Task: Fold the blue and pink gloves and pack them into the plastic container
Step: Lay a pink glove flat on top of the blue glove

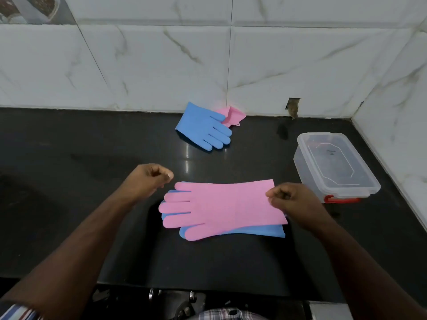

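- A pink glove lies flat atop a blue glove near the counter's front, fingers pointing left.
- A second blue glove overlaps a crumpled pink glove by the wall.
- A clear plastic container, lid on, red latch forward, sits right.

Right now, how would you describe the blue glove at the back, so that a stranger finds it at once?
Look along the black counter to the marble wall. The blue glove lies there, fingers toward the plastic container, on top of a crumpled pink glove. Unlike the near pair, here blue lies on top.
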A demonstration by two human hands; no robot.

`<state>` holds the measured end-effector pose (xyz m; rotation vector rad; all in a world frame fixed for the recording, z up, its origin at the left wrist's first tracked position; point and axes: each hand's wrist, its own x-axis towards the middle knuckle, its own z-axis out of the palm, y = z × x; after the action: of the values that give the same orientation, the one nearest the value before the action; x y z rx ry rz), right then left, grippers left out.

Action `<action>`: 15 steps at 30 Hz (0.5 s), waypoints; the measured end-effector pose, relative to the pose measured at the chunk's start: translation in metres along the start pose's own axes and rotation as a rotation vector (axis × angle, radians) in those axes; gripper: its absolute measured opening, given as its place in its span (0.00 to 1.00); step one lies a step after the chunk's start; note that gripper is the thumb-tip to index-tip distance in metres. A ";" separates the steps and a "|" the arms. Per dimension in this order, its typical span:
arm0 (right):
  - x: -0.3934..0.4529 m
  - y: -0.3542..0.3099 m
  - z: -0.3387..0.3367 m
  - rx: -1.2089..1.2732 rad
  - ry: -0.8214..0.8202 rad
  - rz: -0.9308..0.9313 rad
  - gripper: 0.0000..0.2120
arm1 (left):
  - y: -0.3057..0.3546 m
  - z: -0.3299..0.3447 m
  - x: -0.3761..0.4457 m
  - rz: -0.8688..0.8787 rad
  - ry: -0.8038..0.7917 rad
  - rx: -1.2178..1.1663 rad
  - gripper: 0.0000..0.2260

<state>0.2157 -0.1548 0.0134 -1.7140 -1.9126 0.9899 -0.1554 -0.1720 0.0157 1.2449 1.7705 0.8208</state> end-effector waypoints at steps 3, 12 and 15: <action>0.006 -0.008 0.022 -0.045 -0.048 -0.036 0.03 | -0.013 0.007 0.001 -0.044 0.013 0.193 0.03; 0.042 0.015 0.017 -0.180 0.072 0.185 0.24 | -0.024 0.022 -0.005 -0.092 -0.012 0.505 0.08; 0.047 0.016 0.017 -0.028 0.091 0.241 0.24 | -0.022 0.024 -0.006 -0.082 0.061 0.503 0.03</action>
<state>0.2062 -0.1131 -0.0177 -2.0051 -1.6994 0.9539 -0.1422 -0.1832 -0.0125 1.4586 2.1427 0.3751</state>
